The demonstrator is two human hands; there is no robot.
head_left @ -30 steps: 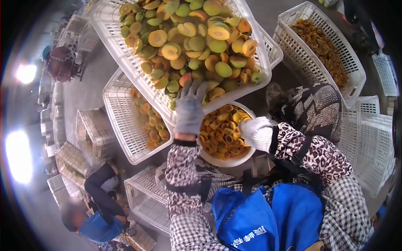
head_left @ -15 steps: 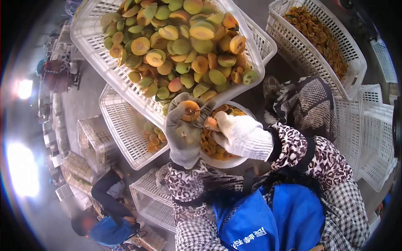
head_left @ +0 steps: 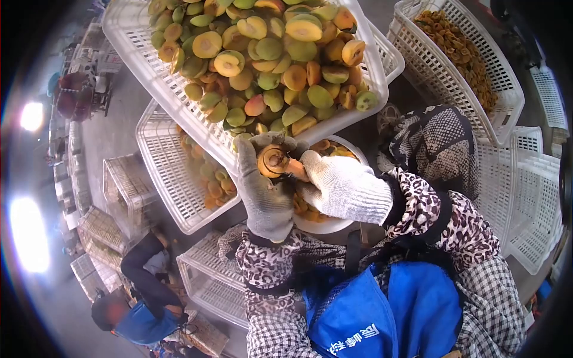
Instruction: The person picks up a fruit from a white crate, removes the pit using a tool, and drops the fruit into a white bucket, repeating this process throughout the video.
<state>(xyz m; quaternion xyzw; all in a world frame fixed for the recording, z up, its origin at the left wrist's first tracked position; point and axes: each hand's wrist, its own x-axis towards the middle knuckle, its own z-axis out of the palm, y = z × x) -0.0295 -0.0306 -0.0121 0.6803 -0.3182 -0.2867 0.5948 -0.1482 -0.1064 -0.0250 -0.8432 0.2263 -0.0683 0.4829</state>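
**Two gloved hands on one halved fruit above the white bowl**

We see our left hand, in a grey knitted glove, raised with the palm up and the fingers curled around a round orange halved fruit. The cut face of the fruit looks toward the camera and shows a darker ring in the middle. Our right hand, in a white knitted glove, comes from the right side; its fingertips are closed on the right edge of the same fruit, so both hands grip it together.

The fruit is held just above a round white bowl, which contains orange fruit halves and rests near our lap. Directly behind the hands stands a large white plastic lattice crate, tilted toward us and filled high with green and yellow halved fruits. A second white lattice crate lies under it on the left. On the upper right, another white crate holds small brown-orange pieces. At the bottom left, another person in a blue apron bends down.
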